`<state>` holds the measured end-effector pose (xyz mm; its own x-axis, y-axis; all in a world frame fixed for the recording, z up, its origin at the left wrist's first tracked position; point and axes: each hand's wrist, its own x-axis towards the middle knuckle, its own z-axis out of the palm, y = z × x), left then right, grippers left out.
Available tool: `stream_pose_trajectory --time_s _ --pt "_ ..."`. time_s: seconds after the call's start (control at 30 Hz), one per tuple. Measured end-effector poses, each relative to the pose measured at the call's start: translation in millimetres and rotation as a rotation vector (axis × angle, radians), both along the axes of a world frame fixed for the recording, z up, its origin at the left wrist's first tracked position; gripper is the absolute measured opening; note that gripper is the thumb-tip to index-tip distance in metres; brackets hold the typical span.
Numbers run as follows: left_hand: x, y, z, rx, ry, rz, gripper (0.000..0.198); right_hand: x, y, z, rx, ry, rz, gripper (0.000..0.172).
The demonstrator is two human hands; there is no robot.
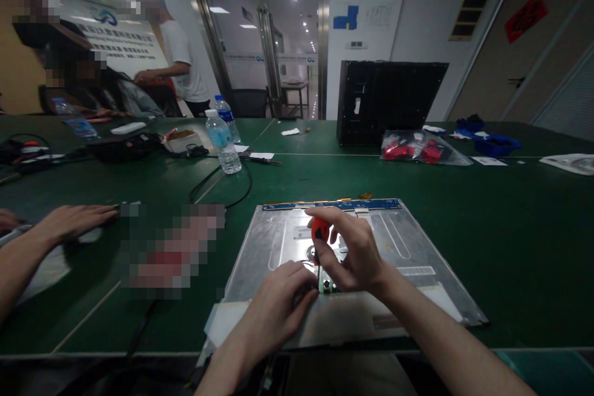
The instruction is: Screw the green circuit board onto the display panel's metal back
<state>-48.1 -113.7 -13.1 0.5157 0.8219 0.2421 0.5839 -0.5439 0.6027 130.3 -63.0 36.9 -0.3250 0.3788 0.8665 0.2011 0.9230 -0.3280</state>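
My right hand (355, 250) grips a screwdriver (320, 229) with an orange-red and black handle. Its thin shaft points down at a small green circuit board (327, 286) on the back of a flat silver display panel (273, 244). Close beside the shaft's tip, my left hand (283, 297) rests on the panel with its fingers curled together. Whatever those fingers pinch is hidden. Along the panel's far edge runs a narrow blue circuit strip (325, 204).
Two water bottles (223, 142) stand beyond the panel to the left. A black monitor housing (390, 102) and a plastic bag with red items (417, 147) lie farther back. At left, another person's hand (74, 223) is on the green table (524, 247); a black cable (248, 189) curves nearby.
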Motion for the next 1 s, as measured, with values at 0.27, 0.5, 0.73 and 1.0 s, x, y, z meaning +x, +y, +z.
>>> stream_pose_trajectory --time_s 0.27,0.5,0.73,1.0 --pt "0.0 0.7 0.8 -0.011 -0.002 -0.006 0.017 -0.5 -0.1 -1.1 0.014 0.007 -0.018 0.038" --pt "-0.7 1.6 -2.4 0.014 -0.006 -0.007 0.018 -2.5 0.0 -2.4 0.033 -0.008 -0.077 0.031" --pt "-0.5 0.4 -0.7 0.010 -0.003 0.002 0.017 0.3 0.2 -1.7 -0.001 -0.014 0.002 0.035" --pt "-0.1 0.4 1.3 0.006 -0.010 -0.009 0.017 -0.8 -0.9 -0.7 0.011 -0.001 -0.005 0.037"
